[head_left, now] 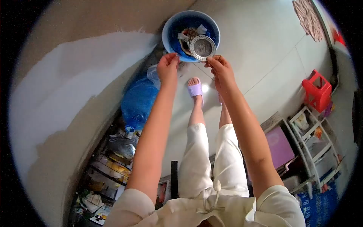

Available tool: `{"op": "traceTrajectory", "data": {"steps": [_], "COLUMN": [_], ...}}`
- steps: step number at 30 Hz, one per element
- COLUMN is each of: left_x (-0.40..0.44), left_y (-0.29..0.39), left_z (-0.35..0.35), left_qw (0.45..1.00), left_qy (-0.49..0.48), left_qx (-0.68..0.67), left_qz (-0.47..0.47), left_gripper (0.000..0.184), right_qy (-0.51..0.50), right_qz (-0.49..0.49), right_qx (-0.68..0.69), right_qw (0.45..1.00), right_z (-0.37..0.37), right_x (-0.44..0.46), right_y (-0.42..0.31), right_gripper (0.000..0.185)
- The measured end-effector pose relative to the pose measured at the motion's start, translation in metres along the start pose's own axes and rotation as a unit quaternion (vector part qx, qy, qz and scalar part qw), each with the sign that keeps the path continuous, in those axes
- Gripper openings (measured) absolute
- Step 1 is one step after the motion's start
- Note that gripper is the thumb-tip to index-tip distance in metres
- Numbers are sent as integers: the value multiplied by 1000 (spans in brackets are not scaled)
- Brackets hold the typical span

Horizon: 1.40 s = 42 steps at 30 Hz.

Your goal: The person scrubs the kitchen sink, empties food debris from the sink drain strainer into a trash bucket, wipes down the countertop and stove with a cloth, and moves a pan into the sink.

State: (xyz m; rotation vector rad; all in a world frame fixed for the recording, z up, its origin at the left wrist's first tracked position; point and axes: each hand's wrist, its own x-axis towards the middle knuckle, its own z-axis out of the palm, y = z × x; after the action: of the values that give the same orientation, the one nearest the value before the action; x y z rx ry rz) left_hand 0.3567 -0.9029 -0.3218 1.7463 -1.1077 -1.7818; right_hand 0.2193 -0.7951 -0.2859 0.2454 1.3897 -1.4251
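Currently, on the head camera's feed, I have the right hand (221, 70) pinching a round metal strainer (202, 48) by the near edge of its rim, thumb and fingers together on it. The strainer is over the near right part of a bin (165, 32) that stands on the pale tiled floor (257, 38), and rubbish (185, 34) shows beyond it to the left.

I'd judge the strainer light and stiff: thin metal that might bend a little under a hard squeeze but is unlikely to break. Any wet or greasy film would make it slippery, so I'd hold it by the flat rim and keep my fingers off the middle.

In looks it is silvery and circular, a broad ring dotted with small holes around a darker grey centre. Whether that centre is fine mesh or carries residue is too small for me to tell.

The left hand (168, 68) is at the bin's near left edge, fingertips drawn close beside the blue liner (176, 46); whether they grasp anything, I cannot tell from here.
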Motion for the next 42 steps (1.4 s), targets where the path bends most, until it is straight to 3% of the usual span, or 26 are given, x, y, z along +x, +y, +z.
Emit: {"op": "traceTrajectory", "data": {"steps": [1,8,16,25,33,37,40,42], "left_x": [-20,-135,-256,-424,-603,-711,-751,-769], "left_y": [26,137,195,173,83,39,13,1], "left_z": [1,10,56,97,163,202,231,248], "left_qw": [998,990,956,843,731,712,636,592], "left_qy": [-48,-141,-264,-477,-587,-596,-650,-678], "left_qx": [-23,15,117,236,344,372,414,433], "left_qz": [15,13,50,72,57,2,32,51], "left_gripper": [15,16,11,11,9,17,20,18], "right_qy": [-11,-19,18,104,243,375,529,623], "right_qz": [-13,-56,-156,-248,-286,-348,-334,-282], "right_qx": [0,78,137,212,190,269,356,324], "right_qw": [1000,995,978,940,907,816,695,653], "right_z": [1,9,-36,-138,-280,-370,-453,-512], "right_x": [-13,-118,-254,-437,-587,-640,-708,-726], "right_y": [-6,-60,-108,-77,-13,27,43,80], "right_gripper": [20,16,16,15,16,13,14,15]}}
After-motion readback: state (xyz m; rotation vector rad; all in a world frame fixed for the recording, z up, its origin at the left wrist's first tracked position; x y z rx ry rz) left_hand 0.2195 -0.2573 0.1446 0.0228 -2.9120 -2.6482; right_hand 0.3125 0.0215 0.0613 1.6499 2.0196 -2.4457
